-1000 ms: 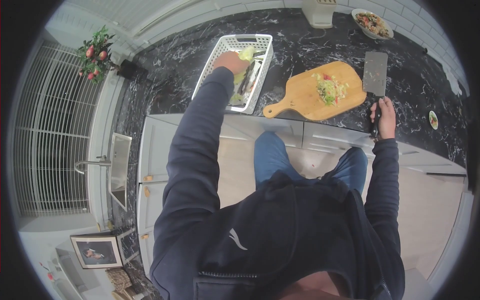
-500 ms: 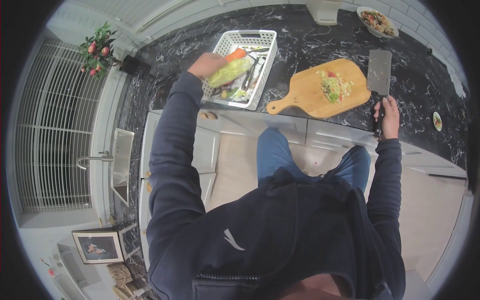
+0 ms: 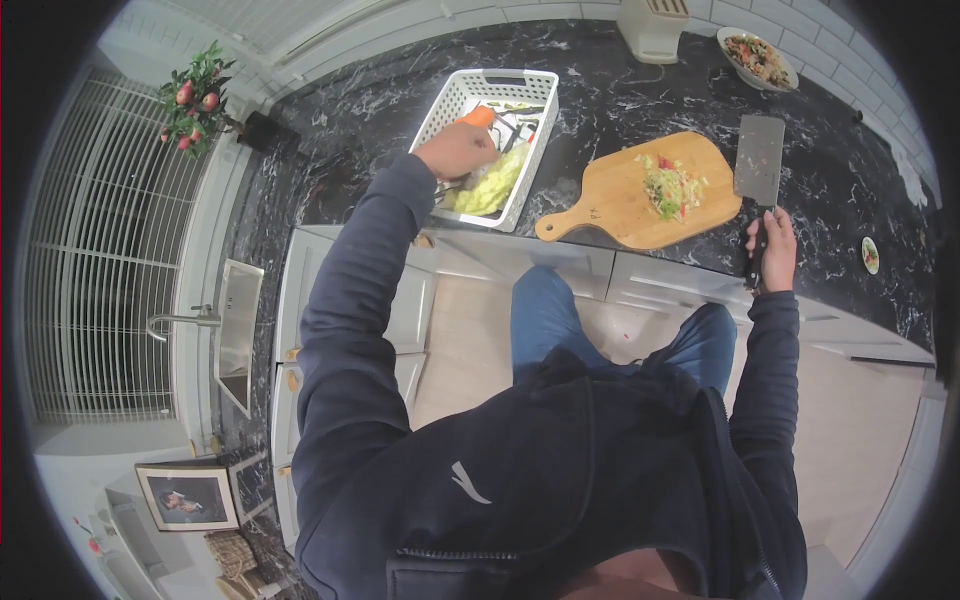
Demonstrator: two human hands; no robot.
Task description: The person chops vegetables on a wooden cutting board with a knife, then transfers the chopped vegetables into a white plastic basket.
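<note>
My left hand (image 3: 458, 151) is over the white perforated basket (image 3: 548, 100), its fingers bent down among the vegetables; whether they grip anything is hidden. A pale green leafy vegetable (image 3: 495, 185) lies in the basket just below the hand, and an orange piece (image 3: 478, 116) is just above it. My right hand (image 3: 776, 248) is closed round the black handle of a cleaver (image 3: 760, 160), whose wide blade lies flat over the counter. Left of the blade, a wooden cutting board (image 3: 610, 185) bears a small heap of chopped vegetables (image 3: 672, 188).
A bowl of mixed food (image 3: 757, 58) and a pale block (image 3: 651, 28) stand at the back of the dark marbled counter (image 3: 370, 100). A small oval dish (image 3: 870, 255) is at the right. A sink (image 3: 240, 325) and a potted plant (image 3: 262, 130) are at the left.
My left hand has moved right and down into the basket. The leafy vegetable now lies lower and further right, apart from the orange piece. My right hand keeps its hold on the cleaver.
</note>
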